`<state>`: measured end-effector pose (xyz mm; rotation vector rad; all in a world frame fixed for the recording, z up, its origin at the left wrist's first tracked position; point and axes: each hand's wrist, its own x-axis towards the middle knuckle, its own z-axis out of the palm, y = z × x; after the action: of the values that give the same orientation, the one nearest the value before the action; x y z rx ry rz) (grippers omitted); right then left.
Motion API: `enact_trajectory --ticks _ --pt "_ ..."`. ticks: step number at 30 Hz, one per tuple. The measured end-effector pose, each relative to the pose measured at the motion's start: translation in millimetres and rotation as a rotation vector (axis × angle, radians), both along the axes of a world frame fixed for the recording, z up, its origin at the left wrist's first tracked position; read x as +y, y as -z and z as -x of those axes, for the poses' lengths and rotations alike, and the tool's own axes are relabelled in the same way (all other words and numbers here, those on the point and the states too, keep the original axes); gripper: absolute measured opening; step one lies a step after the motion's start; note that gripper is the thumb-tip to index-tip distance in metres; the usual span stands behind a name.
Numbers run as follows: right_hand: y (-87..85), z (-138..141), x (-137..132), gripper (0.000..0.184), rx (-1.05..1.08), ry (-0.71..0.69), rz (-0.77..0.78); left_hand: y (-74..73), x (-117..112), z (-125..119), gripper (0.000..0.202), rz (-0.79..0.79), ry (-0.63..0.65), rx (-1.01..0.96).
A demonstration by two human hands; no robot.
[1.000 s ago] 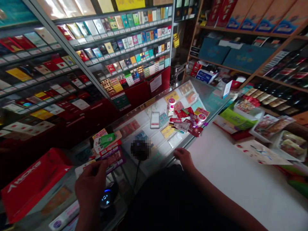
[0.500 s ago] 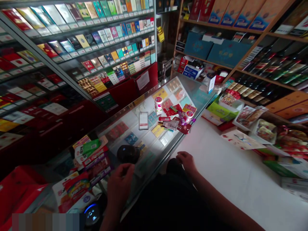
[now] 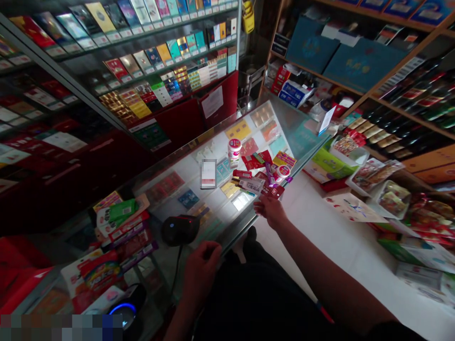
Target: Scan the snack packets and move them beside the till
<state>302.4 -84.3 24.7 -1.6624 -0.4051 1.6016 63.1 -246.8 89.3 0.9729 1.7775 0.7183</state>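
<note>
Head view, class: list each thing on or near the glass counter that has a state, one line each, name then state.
Left hand: loosely curled, resting at the counter edge, holding nothing.
Right hand: at the counter edge, fingers by the red packets.
Scanner: lying on the glass, red light on.
White tub: upright, lid on.

- Showing no readable print on the packs [image 3: 167, 52] lining the wall shelves: too small and blurred.
- Carrying only illegible marks on the white sheet [image 3: 212, 101] taped to the red cabinet.
- Blurring into colour alone on the packets [image 3: 265, 177] heaped on the glass counter [image 3: 220, 208].
- Bearing a label too small to make out on the white jar [image 3: 234, 150].
</note>
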Motion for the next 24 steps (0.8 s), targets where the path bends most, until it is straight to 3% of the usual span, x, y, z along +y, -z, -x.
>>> enact_trajectory --ticks 4,8,14,19,24 --pt "3.2 9 25 0.019 0.027 0.036 0.108 -0.7 8 -13 0.029 0.039 -0.033 -0.006" --pt "11.6 11 32 0.022 0.028 0.007 0.128 1.1 17 -27 0.029 0.062 -0.077 -0.006" --pt "17.4 1 32 0.021 -0.048 -0.092 -0.082 12.6 27 -47 0.028 0.052 -0.097 -0.024" --pt "0.3 -21 20 0.019 -0.189 -0.189 -0.349 9.8 32 -57 0.026 0.041 -0.066 -0.049" --pt "-32.7 -38 -1 0.019 -0.016 -0.200 -0.387 1.5 45 -43 0.026 -0.012 0.022 -0.071"
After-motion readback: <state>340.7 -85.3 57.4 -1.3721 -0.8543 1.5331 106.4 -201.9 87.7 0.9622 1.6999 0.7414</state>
